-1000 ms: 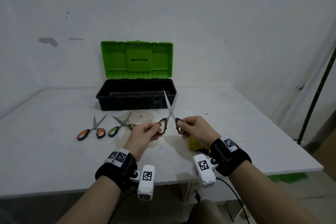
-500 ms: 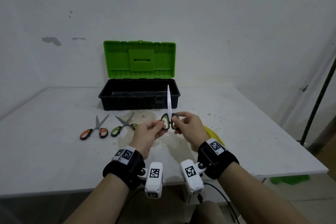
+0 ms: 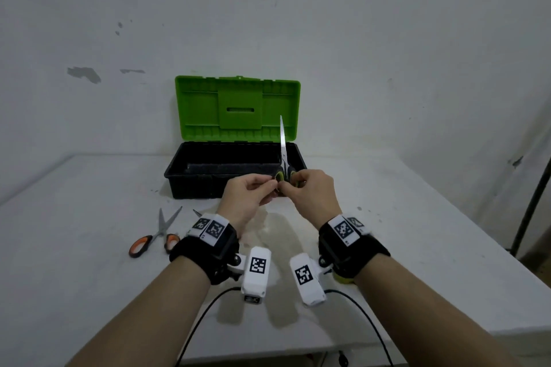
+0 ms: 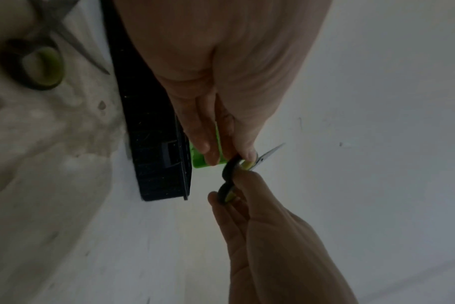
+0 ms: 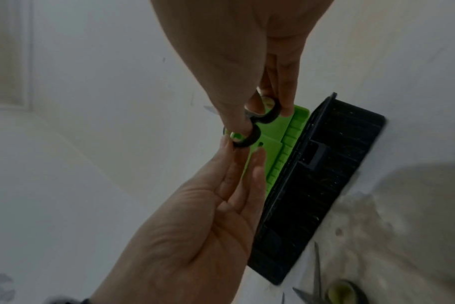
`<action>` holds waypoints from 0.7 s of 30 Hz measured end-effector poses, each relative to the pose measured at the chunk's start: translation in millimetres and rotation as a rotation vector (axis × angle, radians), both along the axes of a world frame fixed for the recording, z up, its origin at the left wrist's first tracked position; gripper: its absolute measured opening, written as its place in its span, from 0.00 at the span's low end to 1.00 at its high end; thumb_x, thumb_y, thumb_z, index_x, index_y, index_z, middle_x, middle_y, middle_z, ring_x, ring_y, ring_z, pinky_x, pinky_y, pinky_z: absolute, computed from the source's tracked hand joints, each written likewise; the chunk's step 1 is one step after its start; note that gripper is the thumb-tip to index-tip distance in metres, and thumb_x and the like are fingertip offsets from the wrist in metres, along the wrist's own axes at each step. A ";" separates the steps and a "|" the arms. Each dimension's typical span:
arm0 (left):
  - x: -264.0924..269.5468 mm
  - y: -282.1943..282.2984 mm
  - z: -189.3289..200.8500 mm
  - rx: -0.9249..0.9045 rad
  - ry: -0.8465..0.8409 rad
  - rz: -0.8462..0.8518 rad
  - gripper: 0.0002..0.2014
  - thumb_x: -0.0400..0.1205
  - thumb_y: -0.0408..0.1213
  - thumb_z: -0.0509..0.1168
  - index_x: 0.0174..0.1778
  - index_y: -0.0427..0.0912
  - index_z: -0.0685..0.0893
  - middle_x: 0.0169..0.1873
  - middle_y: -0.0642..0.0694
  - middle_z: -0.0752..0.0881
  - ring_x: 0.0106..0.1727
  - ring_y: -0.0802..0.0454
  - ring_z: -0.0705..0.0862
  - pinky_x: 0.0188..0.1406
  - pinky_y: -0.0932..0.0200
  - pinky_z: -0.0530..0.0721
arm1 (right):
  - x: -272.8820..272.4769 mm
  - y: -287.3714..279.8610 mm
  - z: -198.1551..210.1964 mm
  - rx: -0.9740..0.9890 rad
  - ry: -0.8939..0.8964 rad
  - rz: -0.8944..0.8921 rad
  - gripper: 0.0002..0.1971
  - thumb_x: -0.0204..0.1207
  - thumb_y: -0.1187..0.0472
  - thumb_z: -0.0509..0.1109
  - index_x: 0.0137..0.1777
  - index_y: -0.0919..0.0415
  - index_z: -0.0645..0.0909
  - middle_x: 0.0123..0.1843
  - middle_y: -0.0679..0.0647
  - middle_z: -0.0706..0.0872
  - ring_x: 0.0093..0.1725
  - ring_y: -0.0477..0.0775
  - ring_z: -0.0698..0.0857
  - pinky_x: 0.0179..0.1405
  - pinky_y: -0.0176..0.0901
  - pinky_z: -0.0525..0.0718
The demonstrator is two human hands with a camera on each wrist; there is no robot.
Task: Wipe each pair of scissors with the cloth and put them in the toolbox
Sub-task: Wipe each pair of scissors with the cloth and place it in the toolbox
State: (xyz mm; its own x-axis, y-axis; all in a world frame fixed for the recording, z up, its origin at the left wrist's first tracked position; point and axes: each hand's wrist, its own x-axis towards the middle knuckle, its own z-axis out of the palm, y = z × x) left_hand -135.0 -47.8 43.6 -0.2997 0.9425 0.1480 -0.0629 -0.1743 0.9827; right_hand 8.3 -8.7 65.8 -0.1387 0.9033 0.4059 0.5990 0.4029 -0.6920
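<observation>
A pair of green-and-black-handled scissors (image 3: 282,155) stands upright in front of the toolbox, blades together and pointing up. My left hand (image 3: 269,188) pinches the left handle ring (image 4: 230,172) and my right hand (image 3: 293,185) pinches the right ring (image 5: 269,115). The toolbox (image 3: 190,176) is open, with a black base and a raised green lid (image 3: 235,107). Orange-handled scissors (image 3: 158,232) lie open on the table at the left. Another green-handled pair (image 4: 39,65) lies beside them, mostly hidden behind my left wrist in the head view. A bit of yellow cloth (image 3: 343,278) shows under my right wrist.
The white table (image 3: 417,232) has a stained patch (image 3: 277,232) between my wrists. A white wall stands right behind the toolbox. A dark pole (image 3: 533,199) leans at the far right, past the table's edge.
The held scissors' blades have gone from spread to closed. Both hands have come together and moved up and forward toward the toolbox.
</observation>
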 end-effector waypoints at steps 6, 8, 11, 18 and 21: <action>-94.7 42.8 17.1 0.041 0.282 0.179 0.03 0.83 0.43 0.69 0.51 0.52 0.87 0.49 0.49 0.90 0.53 0.50 0.89 0.57 0.48 0.88 | 0.8 71.2 35.8 -0.072 -0.085 -0.091 0.17 0.70 0.53 0.76 0.24 0.59 0.79 0.19 0.52 0.76 0.23 0.48 0.74 0.17 0.32 0.66; -137.9 54.9 11.8 0.034 0.380 0.292 0.06 0.82 0.44 0.70 0.54 0.52 0.88 0.51 0.49 0.90 0.55 0.48 0.88 0.62 0.43 0.86 | -1.4 102.0 42.9 -0.118 -0.153 -0.128 0.17 0.70 0.54 0.75 0.25 0.65 0.82 0.20 0.54 0.76 0.22 0.50 0.74 0.16 0.34 0.67; -186.2 66.4 0.6 -0.019 0.462 0.438 0.12 0.82 0.43 0.69 0.60 0.43 0.88 0.54 0.42 0.90 0.58 0.43 0.87 0.66 0.42 0.83 | -20.5 139.5 41.0 -0.218 -0.277 -0.127 0.19 0.71 0.50 0.77 0.38 0.71 0.87 0.29 0.58 0.84 0.27 0.54 0.81 0.18 0.35 0.72; -240.7 83.9 -32.1 -0.281 0.442 0.476 0.24 0.83 0.47 0.65 0.72 0.36 0.80 0.67 0.35 0.84 0.66 0.38 0.83 0.70 0.38 0.80 | -86.1 170.1 13.0 -0.328 -0.604 -0.068 0.24 0.72 0.42 0.76 0.31 0.61 0.73 0.32 0.54 0.79 0.34 0.54 0.81 0.33 0.42 0.79; -245.0 88.7 -40.0 -0.259 0.418 0.468 0.21 0.83 0.41 0.67 0.69 0.32 0.83 0.64 0.35 0.86 0.65 0.40 0.84 0.71 0.40 0.79 | -102.8 180.7 -3.4 -0.363 -0.640 -0.045 0.23 0.70 0.42 0.77 0.32 0.60 0.75 0.32 0.53 0.81 0.29 0.51 0.79 0.35 0.42 0.80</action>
